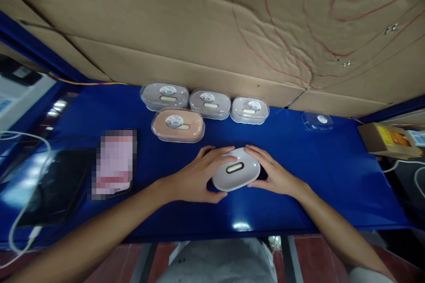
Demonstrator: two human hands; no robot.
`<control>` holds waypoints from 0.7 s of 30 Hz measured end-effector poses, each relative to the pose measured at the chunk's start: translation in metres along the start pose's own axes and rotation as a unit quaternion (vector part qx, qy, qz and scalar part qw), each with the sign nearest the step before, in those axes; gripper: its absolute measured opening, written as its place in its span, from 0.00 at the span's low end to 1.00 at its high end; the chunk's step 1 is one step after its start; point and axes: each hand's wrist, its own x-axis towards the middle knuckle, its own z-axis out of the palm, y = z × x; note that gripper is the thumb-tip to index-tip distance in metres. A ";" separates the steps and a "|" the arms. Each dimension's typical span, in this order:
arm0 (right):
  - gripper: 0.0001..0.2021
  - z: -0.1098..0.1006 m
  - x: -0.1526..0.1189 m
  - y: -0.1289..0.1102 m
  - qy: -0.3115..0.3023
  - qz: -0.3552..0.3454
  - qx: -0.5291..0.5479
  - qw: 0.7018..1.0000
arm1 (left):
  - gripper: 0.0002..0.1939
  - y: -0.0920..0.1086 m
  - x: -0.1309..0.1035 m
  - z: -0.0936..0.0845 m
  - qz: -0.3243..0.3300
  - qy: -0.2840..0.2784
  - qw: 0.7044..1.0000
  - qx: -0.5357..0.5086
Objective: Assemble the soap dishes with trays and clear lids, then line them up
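Observation:
A pale grey oval soap dish (236, 180) with a dark-rimmed slot in its middle is between my two hands, just over the blue table. My left hand (199, 176) grips its left end, fingers along the far rim and thumb at the near rim. At its right end my right hand (274, 171) holds it with fingers on the far side and thumb below. No clear cover is on this dish. Beyond it stand three grey dishes under clear lids, one of them the middle grey dish (210, 105), and a peach dish (179, 126), each with a round label.
A loose clear lid (317, 121) with a label lies at the back right. On the left are a phone (114, 163), a dark tablet (55, 185) and a white cable (16, 230). A cardboard box (385, 139) stands at the right edge. Brown cardboard (166, 22) walls the back.

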 end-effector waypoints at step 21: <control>0.47 0.004 -0.001 0.007 0.021 -0.024 -0.042 0.999 | 0.49 -0.002 -0.001 0.001 -0.001 -0.015 0.999 0.046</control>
